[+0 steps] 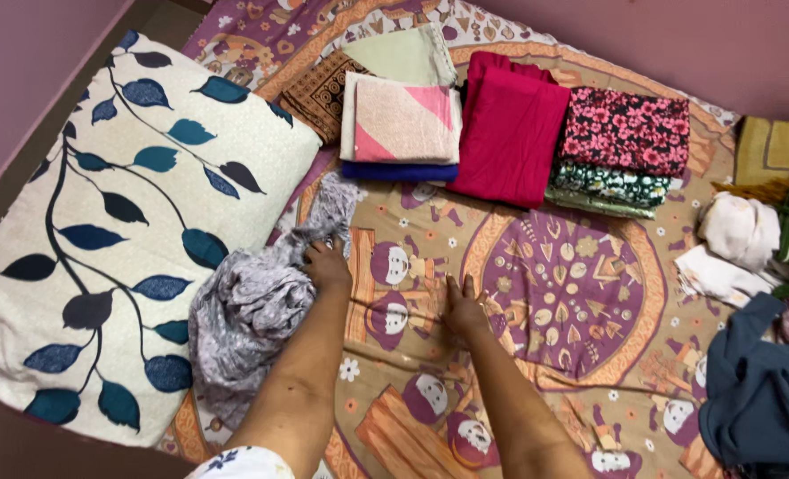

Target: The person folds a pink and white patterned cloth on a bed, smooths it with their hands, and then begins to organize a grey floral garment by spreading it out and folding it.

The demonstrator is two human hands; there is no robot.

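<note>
Left hand (326, 264) closed on crumpled grey patterned cloth (252, 310), bunched beside leaf-print pillow (119, 222) | right hand (462, 306) open, flat on printed bedsheet (563, 293) | folded clothes (510, 133) stacked behind, kept apart.

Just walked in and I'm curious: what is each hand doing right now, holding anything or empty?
Left hand: closed on the crumpled grey patterned cloth.
Right hand: open, flat on the printed bedsheet, holding nothing.

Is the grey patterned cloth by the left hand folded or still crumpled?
Crumpled. The grey patterned cloth lies in a bunched heap beside the leaf-print pillow, the left hand gripping its edge, unlike the flat folded stacks behind it.
</note>
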